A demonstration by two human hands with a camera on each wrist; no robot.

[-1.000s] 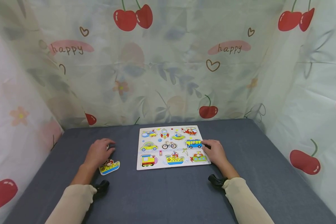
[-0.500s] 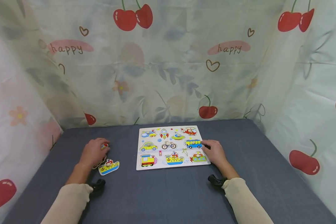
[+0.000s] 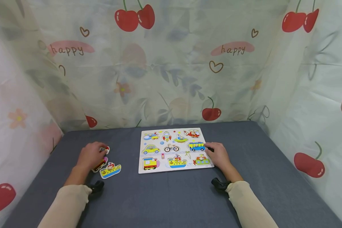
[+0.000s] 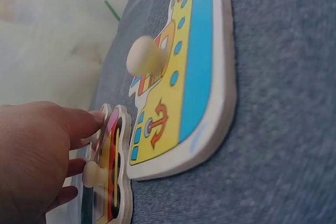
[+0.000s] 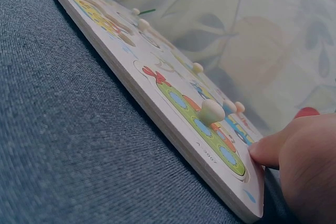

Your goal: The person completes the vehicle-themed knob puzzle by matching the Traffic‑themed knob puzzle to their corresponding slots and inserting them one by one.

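Note:
My left hand (image 3: pixel 89 155) pinches a small red-and-white puzzle piece (image 3: pixel 105 149) at the left of the table; its picture is mostly covered by the fingers. Below the hand lies a train puzzle piece (image 3: pixel 100 164), partly hidden, with a round wooden knob. Beside it sits a ship puzzle piece (image 3: pixel 110 170), yellow and blue, close up in the left wrist view. My right hand (image 3: pixel 218 155) rests at the right edge of a white vehicle puzzle board (image 3: pixel 162 169), a fingertip touching the board near the bus. A green submarine (image 5: pixel 199 124) with a knob shows beside that hand.
The dark grey table (image 3: pixel 171 202) runs back to a pale curtain (image 3: pixel 171 79) with cherries, and curtains flank both sides. On the board, a bus (image 3: pixel 196 146), a car (image 3: pixel 151 149) and several other vehicles are visible. A black strap device (image 3: pixel 219 184) circles the right wrist.
My left hand has moved left, and the red-and-white piece shows slightly further left. More of the train piece has come into sight. The right hand and the board have stayed in place.

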